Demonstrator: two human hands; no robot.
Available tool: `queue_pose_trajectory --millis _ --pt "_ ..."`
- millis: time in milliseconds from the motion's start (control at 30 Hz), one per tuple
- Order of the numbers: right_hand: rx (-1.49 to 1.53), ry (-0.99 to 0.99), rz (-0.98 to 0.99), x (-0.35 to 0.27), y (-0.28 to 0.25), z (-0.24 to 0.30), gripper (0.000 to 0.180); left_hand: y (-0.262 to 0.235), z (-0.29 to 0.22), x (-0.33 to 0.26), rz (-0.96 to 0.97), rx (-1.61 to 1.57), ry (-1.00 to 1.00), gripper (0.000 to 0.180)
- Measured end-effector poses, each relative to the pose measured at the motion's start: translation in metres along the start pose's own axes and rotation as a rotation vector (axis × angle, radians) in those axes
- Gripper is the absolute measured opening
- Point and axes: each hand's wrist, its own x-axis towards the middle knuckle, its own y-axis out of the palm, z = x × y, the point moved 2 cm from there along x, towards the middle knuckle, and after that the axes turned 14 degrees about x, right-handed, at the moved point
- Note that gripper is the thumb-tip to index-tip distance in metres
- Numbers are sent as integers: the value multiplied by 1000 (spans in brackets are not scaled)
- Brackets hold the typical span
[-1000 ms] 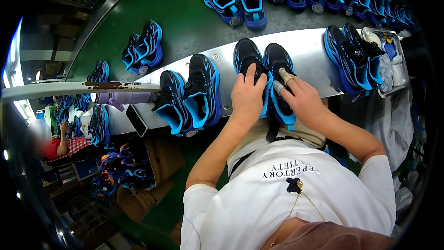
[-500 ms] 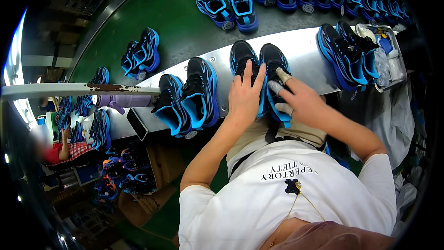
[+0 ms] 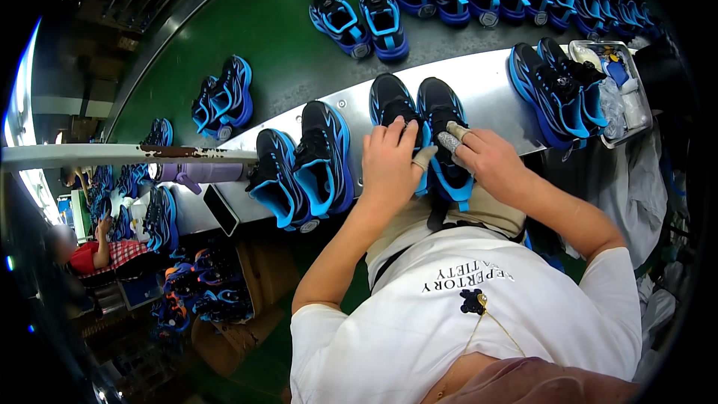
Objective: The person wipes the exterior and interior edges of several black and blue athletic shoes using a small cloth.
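Observation:
In front of me a pair of black and blue sneakers stands side by side on the metal ledge, toes pointing away. My left hand [image 3: 390, 161] rests over the opening of the left sneaker [image 3: 390, 95], its fingers bent onto the tongue area and its thumb, in a pale finger cover, toward the other shoe. My right hand [image 3: 490, 158] is closed at the tongue and collar of the right sneaker [image 3: 440, 97]; pale and grey covers wrap some of its fingertips. Whatever small part the fingers pinch is hidden beneath them.
Another sneaker pair [image 3: 307, 161] stands left, beside a phone [image 3: 221, 209], a purple bottle [image 3: 198, 173] and a rusty white bar [image 3: 112, 154]. Right are more sneakers [image 3: 550, 97] and a plastic tray [image 3: 636, 123]. Several shoes line the green belt [image 3: 292, 52]. A person [image 3: 93, 254] sits far left.
My left hand's fingers, stretched across the gap between the shoes before, have bent onto the left sneaker. My right hand has shifted slightly right, its fingers drawn closer together. The view has tilted a little.

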Motion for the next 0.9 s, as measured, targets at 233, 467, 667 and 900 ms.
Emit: queue_pose_trajectory --millis 233,467,667,900 --pt "335 231 443 38 -20 -30 19 18 36 28 374 -611 -290 14" --pt "138 307 471 40 -12 -28 25 22 21 24 252 -392 27 16" --pt "451 262 478 35 -22 -45 29 12 6 22 204 -457 -309 21" --pt "214 357 487 37 -21 -47 31 14 13 26 350 -576 -239 17"
